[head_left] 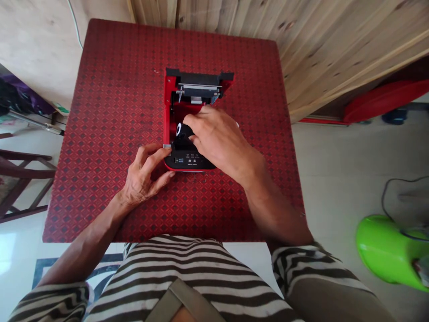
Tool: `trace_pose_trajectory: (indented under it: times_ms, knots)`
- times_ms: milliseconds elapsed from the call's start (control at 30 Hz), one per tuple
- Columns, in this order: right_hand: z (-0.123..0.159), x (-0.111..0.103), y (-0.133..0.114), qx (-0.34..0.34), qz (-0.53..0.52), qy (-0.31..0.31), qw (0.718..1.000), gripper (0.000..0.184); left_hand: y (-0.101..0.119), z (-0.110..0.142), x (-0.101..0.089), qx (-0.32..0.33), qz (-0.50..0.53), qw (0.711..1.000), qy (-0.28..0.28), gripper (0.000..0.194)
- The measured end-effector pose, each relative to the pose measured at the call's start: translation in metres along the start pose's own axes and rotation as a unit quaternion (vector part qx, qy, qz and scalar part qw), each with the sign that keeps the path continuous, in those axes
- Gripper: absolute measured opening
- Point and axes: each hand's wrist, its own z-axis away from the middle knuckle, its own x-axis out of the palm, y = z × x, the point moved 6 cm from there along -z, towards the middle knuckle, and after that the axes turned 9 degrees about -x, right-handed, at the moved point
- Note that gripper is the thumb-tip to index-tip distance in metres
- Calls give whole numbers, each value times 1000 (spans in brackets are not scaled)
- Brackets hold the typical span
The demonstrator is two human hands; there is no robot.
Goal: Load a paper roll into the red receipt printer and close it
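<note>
A red and black box-shaped device (192, 162) stands on the table with its lid (197, 80) raised at the back. Metal parts show on the lid's underside, and small white print marks the black front panel. My right hand (221, 136) reaches over the open inside, fingers closed on a dark cylinder (184, 130) with a white ring at its end. Its far end is hidden under my palm. At the device's left front corner, my left hand (147, 172) holds the edge, fingertips on top and thumb low at the front.
A red patterned cloth covers the table (120, 89). Wood panelling (234, 18) rises behind it. A dark wooden chair (23, 167) stands at the left, and a bright green plastic item (385, 250) lies on the floor at the right.
</note>
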Motion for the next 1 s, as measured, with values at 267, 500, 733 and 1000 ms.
trace_pose_trajectory:
  times_ms: [267,500,733,1000]
  knots:
    - [-19,20,19,18,22,-72,997,21,1,-1,0,6,9,1000,-2,60]
    - [-23,23,16,19,-10,-113,993,21,2,-2,-1,13,20,1000,6,62]
    - [2,-23,-2,-39,-118,-77,989,45,3,-2,-3,15,19,1000,3,62]
    - [23,-30,-21,-82,-118,59,988,10,8,-28,-28,-15,55,998,18,57]
